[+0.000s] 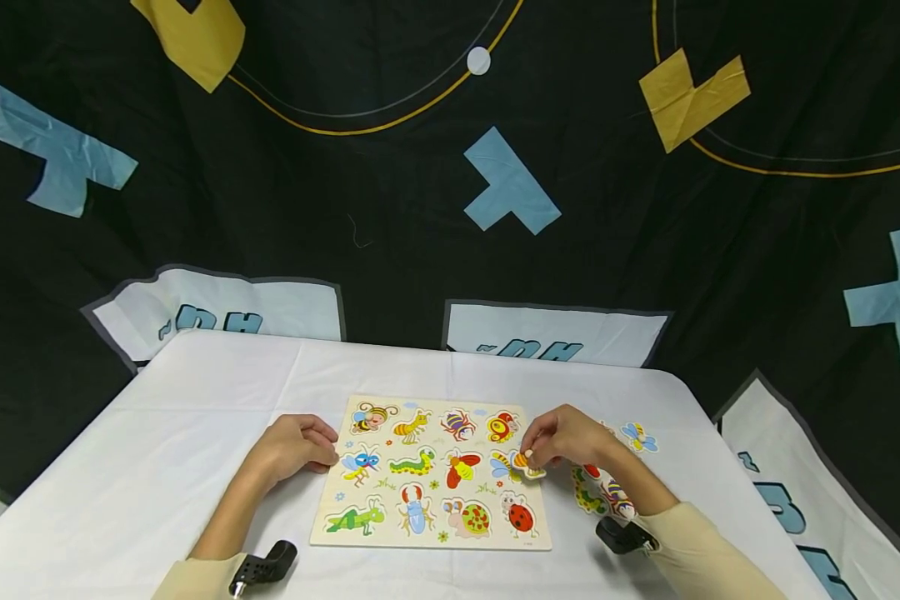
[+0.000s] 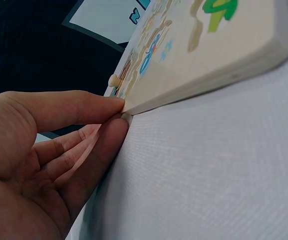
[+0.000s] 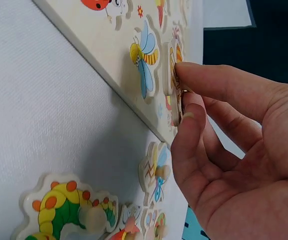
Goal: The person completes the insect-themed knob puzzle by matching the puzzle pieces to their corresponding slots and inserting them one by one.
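A light wooden puzzle board (image 1: 438, 540) printed with insects lies flat on the white table. At its left edge my left hand (image 1: 297, 446) grips the rim, with thumb and forefinger (image 2: 91, 107) meeting there in the left wrist view. Over the right side of the board, my right hand (image 1: 567, 435) pinches an orange-striped insect puzzle piece (image 3: 175, 80) between thumb and fingers. That piece is tilted and overlaps the printed blue-winged bee (image 3: 144, 60); the fingers hide part of it.
Loose knobbed pieces lie right of the board, among them a caterpillar piece (image 3: 59, 210), a spider piece (image 1: 617, 497) and a blue-winged insect piece (image 1: 639, 437). Some sit under the right forearm. A black curtain (image 1: 390, 208) hangs behind the white table (image 1: 195, 383).
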`<state>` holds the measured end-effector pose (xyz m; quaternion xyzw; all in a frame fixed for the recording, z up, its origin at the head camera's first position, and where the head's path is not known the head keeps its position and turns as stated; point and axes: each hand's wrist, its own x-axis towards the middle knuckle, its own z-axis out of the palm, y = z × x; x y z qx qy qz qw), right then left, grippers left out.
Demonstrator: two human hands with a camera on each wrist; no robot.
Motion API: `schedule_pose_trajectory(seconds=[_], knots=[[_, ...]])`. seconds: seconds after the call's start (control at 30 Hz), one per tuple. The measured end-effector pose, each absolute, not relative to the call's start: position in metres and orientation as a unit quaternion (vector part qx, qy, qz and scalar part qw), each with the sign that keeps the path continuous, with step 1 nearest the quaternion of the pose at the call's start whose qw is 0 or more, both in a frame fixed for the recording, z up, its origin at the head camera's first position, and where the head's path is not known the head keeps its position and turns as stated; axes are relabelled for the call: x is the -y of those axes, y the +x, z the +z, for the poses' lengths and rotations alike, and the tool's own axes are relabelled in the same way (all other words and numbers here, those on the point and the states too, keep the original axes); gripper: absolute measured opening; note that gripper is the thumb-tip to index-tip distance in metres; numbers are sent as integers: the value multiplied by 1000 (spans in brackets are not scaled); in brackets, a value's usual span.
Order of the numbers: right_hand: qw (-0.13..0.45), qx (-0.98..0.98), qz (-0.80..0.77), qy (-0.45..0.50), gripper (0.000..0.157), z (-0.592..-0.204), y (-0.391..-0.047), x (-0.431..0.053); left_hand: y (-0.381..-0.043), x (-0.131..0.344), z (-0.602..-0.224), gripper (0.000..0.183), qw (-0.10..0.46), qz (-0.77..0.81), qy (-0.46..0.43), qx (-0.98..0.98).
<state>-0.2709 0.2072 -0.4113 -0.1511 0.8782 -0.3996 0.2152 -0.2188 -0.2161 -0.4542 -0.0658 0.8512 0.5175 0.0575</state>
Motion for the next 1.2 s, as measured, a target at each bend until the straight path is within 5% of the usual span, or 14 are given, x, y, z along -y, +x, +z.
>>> schedule_pose_trajectory(seconds=[1.2], knots=[[147, -886, -417, -141, 15, -418, -295, -137, -217, 216, -453, 33, 54, 530, -62, -844]])
